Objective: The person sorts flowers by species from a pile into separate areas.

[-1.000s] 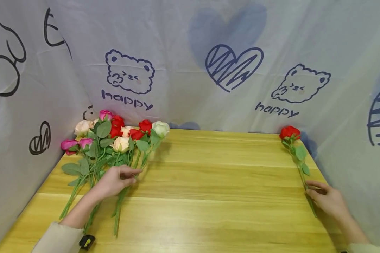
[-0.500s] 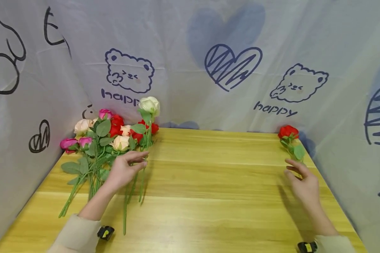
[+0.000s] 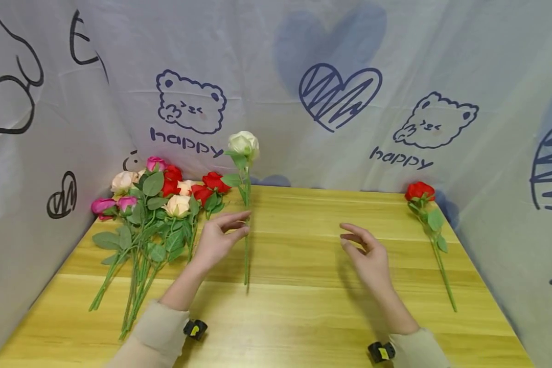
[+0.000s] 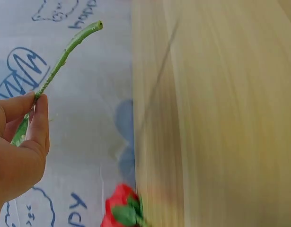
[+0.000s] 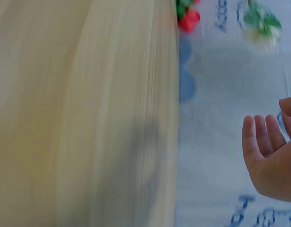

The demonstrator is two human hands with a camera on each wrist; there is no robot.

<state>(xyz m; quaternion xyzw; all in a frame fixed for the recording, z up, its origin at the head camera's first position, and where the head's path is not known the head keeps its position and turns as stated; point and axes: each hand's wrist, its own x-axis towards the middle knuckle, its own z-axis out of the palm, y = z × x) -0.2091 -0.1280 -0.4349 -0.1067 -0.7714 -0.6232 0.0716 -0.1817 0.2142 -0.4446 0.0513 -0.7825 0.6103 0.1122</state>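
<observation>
White, round rose [image 3: 244, 145] is moving right, separating from the multicoloured roses [image 3: 178, 206]; left hand [image 3: 218, 240] is pinching its green stem [image 3: 246, 255], right hand [image 3: 369, 261] nearing, thumb and fingers seemingly apart

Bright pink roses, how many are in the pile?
3: one rose at the back of the pile, a second rose at its left edge, a third rose just right of that. Others may be hidden.

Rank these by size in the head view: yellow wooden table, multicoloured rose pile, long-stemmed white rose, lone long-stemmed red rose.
Yellow wooden table
Multicoloured rose pile
White rose and lone red rose: too alike to rank
</observation>
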